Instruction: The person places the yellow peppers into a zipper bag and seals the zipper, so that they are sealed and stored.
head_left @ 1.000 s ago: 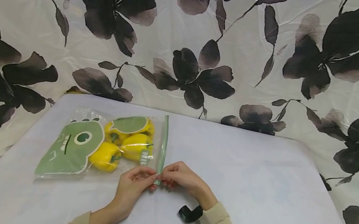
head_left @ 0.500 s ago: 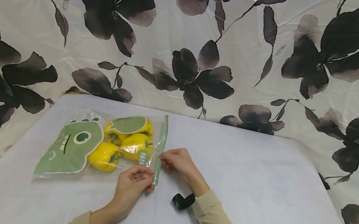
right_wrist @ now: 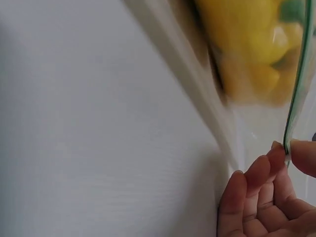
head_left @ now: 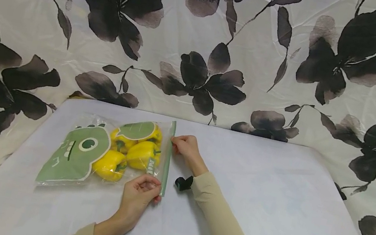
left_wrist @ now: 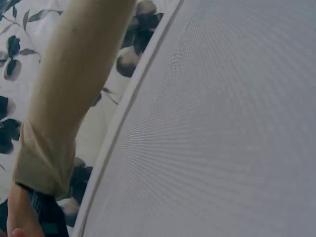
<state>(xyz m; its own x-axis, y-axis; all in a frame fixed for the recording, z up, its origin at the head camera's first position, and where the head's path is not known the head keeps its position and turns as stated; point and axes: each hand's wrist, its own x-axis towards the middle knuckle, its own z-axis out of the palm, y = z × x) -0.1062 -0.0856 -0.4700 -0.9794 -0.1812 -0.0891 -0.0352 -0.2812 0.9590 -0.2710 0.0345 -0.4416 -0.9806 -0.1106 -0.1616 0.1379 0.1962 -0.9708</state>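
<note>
A clear zip bag (head_left: 75,156) with a green one-eyed monster print lies flat on the table, its green zip strip (head_left: 166,164) on the right side. Yellow bell peppers (head_left: 143,155) show through the plastic. At the bag's near right corner my left hand (head_left: 138,195) pinches the edge by the strip's end. Toward the far end of the strip, my right hand (head_left: 186,148) pinches it between thumb and fingers. The right wrist view shows this right hand (right_wrist: 266,202) up close on the strip, with the peppers behind the plastic.
The white table (head_left: 269,216) runs on to the right of the bag. Behind it hangs a floral cloth (head_left: 278,32). A black wrist camera (head_left: 183,183) sits beside the right cuff. A sleeved forearm (left_wrist: 74,74) crosses the left wrist view beside the table edge.
My right hand has slid along the zip strip from the near corner, by the left hand, toward the far end. The left hand and bag have stayed nearly still.
</note>
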